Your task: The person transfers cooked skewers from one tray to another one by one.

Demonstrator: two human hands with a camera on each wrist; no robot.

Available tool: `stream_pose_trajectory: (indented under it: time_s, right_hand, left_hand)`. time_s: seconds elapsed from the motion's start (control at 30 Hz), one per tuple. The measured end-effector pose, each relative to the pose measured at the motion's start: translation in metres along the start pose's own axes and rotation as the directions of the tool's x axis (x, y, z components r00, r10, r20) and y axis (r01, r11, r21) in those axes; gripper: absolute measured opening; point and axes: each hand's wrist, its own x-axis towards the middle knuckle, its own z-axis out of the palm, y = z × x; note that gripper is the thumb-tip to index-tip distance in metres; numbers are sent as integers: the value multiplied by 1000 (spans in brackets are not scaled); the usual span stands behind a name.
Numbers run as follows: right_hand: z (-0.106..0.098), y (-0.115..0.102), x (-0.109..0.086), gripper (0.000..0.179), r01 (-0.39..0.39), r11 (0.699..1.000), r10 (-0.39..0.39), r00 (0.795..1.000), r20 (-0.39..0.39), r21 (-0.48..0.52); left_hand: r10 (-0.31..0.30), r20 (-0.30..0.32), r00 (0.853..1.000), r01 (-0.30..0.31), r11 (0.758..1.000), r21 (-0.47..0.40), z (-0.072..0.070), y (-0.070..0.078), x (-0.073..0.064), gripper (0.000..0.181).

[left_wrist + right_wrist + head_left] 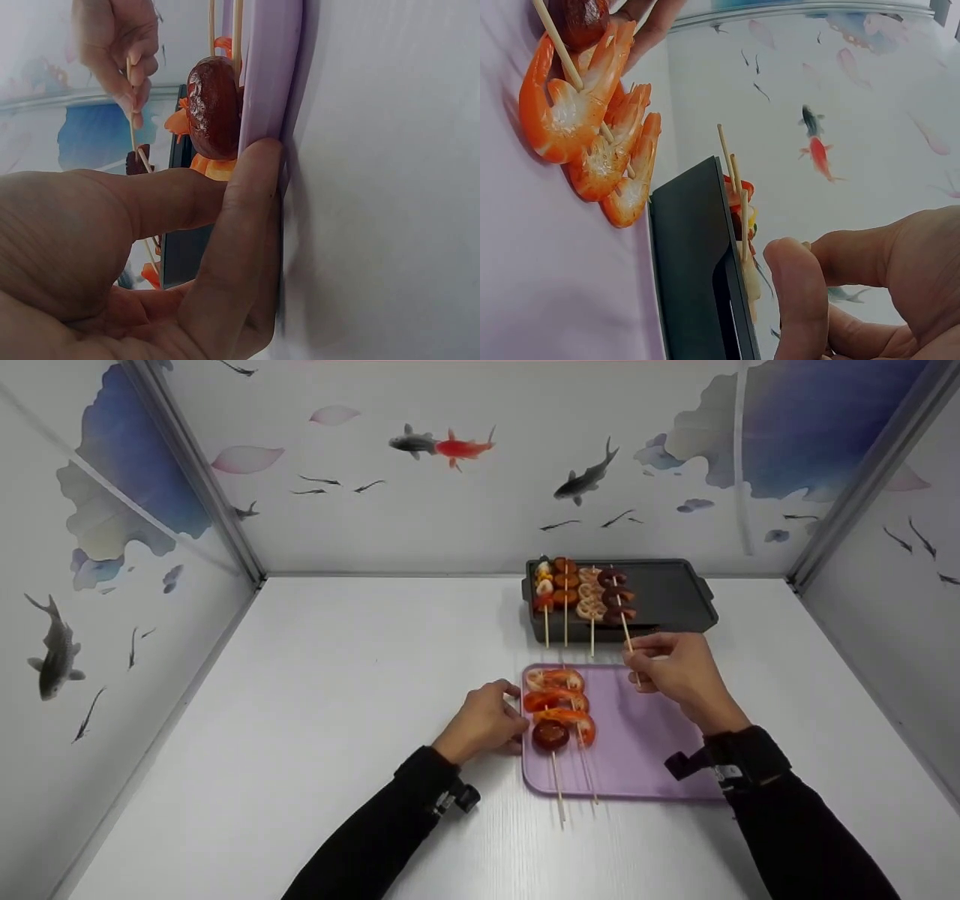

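My right hand (679, 671) pinches the lower stick of a skewer of dark brown pieces (616, 596). Those pieces are over the black grill pan (667, 592), just right of a lotus root skewer (591, 598). At the left edge of the purple tray (637, 765), my left hand (487, 720) grips the rim between thumb and fingers; in the left wrist view a fingertip (259, 161) presses the tray's side. Beside that hand, a shrimp skewer (581, 724) and a skewer with a glossy brown round piece (551, 735) lie on the tray, sticks overhanging the front edge.
Two more skewers lie at the pan's left: one of mixed vegetables (544, 589) and one of orange-brown round slices (566, 583). The pan stands behind the tray on a white table (337, 697). Walls printed with fish (461, 448) enclose the table's back and sides.
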Motion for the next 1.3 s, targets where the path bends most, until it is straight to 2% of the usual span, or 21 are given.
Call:
stream_pose_trajectory:
  time_s: [0.17,0.33,0.57,0.83,1.3]
  right_hand:
    - [0,3,-7,37,-1,1000,1,1000,8,-23]
    - [-1,5,-17,37,11,1000,-11,999,34,-3]
    - [-1,5,-31,39,8,999,-10,999,47,34]
    - [-2,11,-43,40,2,1000,-2,999,43,-11]
    - [-3,18,-53,34,23,1000,-23,999,42,-12]
  left_hand:
    - [-5,-5,1000,5,1000,3,1,0,0,50]
    - [-13,-5,1000,13,1000,13,0,1,0,50]
    - [10,-11,1000,-10,1000,5,0,1,1,48]
    - [-10,-10,1000,10,1000,1,1,1,1,49]
    - [8,-6,1000,-8,1000,-2,0,1,0,49]
